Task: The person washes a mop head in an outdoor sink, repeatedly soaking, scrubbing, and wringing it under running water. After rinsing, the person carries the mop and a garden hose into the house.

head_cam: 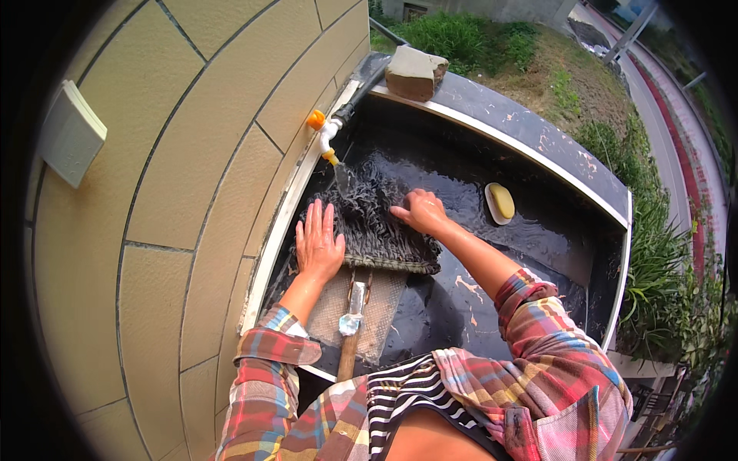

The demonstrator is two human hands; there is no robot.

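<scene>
A dark grey mop head [386, 236] with wet, stringy strands lies in a black-lined wash basin [438, 311]. Its metal bracket [356, 294] and wooden handle [347, 357] point towards my body. My left hand [318, 242] lies flat on the mop's left part, fingers extended and holding nothing. At the right side, my right hand [425, 212] rests on or just over the strands with curled fingers and the thumb out; whether it pinches any strands is hidden. Water runs from a white plastic tap [328, 133] with an orange knob onto the mop's far part.
A yellow soap bar [503, 201] sits in a white dish to the right. A textured panel [383, 311] lies under the handle. A broken brick [415, 72] stands on the far rim. The tiled wall [219, 230] bounds the left; plants [651, 288] grow beyond the right rim.
</scene>
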